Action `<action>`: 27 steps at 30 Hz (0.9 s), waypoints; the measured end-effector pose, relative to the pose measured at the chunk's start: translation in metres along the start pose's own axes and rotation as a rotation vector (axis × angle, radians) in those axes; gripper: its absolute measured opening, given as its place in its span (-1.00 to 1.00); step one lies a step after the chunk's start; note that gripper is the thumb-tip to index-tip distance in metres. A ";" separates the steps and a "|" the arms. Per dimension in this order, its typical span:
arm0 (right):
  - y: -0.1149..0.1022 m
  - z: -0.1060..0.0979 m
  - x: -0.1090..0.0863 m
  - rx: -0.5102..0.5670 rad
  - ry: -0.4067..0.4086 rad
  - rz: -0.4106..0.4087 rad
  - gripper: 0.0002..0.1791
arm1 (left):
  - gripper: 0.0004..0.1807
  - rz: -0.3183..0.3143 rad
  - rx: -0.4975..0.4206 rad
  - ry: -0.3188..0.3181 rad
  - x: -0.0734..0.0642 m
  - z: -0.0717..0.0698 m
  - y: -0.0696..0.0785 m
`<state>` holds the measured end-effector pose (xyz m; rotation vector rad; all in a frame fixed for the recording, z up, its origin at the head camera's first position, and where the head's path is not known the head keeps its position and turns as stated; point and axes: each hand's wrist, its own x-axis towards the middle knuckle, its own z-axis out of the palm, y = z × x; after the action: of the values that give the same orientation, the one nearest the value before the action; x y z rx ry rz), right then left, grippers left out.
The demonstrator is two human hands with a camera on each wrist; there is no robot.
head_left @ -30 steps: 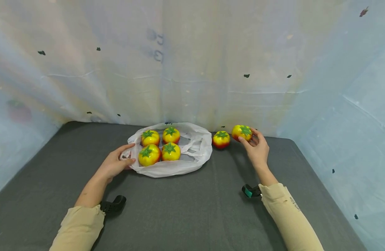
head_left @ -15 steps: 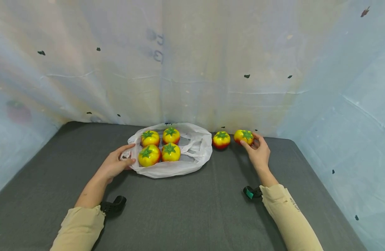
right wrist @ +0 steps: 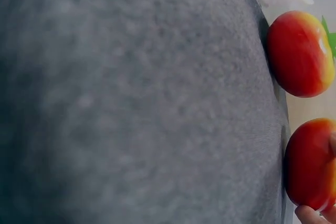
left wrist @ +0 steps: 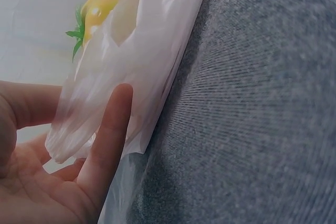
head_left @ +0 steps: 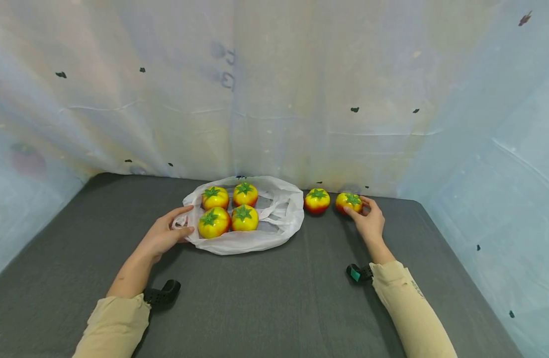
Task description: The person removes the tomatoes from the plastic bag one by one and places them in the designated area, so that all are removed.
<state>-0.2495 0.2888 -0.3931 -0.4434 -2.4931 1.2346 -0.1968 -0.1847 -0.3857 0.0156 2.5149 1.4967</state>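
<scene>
Several shiny yellow-and-red tomatoes (head_left: 214, 223) with green leafy tops lie in a white plastic bag (head_left: 243, 245), its mouth spread wide. My left hand (head_left: 163, 233) holds the bag's left end between thumb and fingers; in the left wrist view one finger (left wrist: 113, 129) lies along the thin plastic. On the right, my right hand (head_left: 370, 219) grips a tomato (head_left: 347, 201) from its right side, and the tomato sits at the table surface. Another tomato (head_left: 317, 202) stands between it and the bag. The right wrist view shows both tomatoes' red undersides, with only fingertips (right wrist: 310, 215) visible.
A dark grey cloth covers the table (head_left: 274, 308). Behind it hangs a pale plastic sheet (head_left: 274, 99), close to the bag and tomatoes, and another sheet (head_left: 516, 199) closes off the right side. Black straps (head_left: 162, 293) are on both wrists.
My right hand has lowered the tomato onto the table, moving it slightly right, away from the other loose tomato. The left hand and the bag stay in place.
</scene>
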 end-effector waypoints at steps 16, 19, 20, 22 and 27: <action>-0.005 0.000 0.002 -0.010 -0.031 0.039 -0.25 | -0.29 0.005 0.006 0.006 -0.001 0.000 -0.001; -0.007 -0.002 0.000 -0.002 -0.033 0.044 -0.24 | -0.29 0.004 0.010 0.005 0.000 0.000 -0.001; -0.007 -0.002 0.000 -0.001 -0.032 0.043 -0.24 | -0.29 0.004 0.010 0.005 0.000 0.000 -0.001; -0.010 -0.004 -0.001 -0.001 -0.031 0.038 -0.23 | -0.29 0.004 0.010 0.002 -0.001 -0.001 0.000; -0.017 -0.008 -0.005 0.009 -0.025 0.011 -0.21 | -0.29 0.008 0.011 -0.001 -0.001 -0.001 0.000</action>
<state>-0.2442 0.2824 -0.3753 -0.4433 -2.5077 1.2627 -0.1962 -0.1862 -0.3852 0.0283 2.5251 1.4851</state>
